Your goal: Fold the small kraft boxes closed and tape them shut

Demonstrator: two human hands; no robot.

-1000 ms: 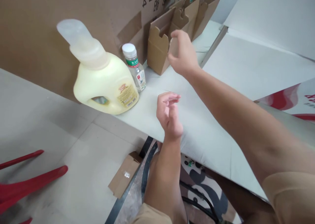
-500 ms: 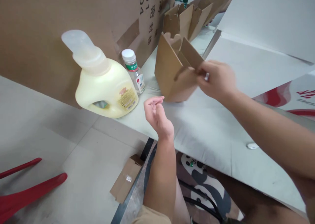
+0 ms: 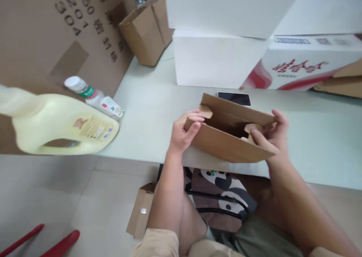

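An open brown cardboard box (image 3: 226, 144) is held between both hands at the front edge of the table, its opening tilted up toward me. My left hand (image 3: 183, 132) grips its left end, thumb on the near panel and fingers at the small left flap. On the right end, my right hand (image 3: 273, 134) clasps the box, with the thumb at the small right flap and fingers around the far panel's corner. The inside of the box is dark, and its bottom is hidden. Just behind it lies a phone with a dark screen (image 3: 234, 98).
A pale yellow jug (image 3: 68, 117) and a white-capped clear bottle (image 3: 96, 98) stand at left before a large printed carton (image 3: 34, 42). Brown boxes (image 3: 149, 34) line the back. White cartons (image 3: 215, 59) stand behind. A small carton (image 3: 141, 211) and red chair legs (image 3: 62, 245) are below.
The cardboard box has come from the back row to the table's front edge in my right hand. My left hand has closed on its other end. The view has swung right.
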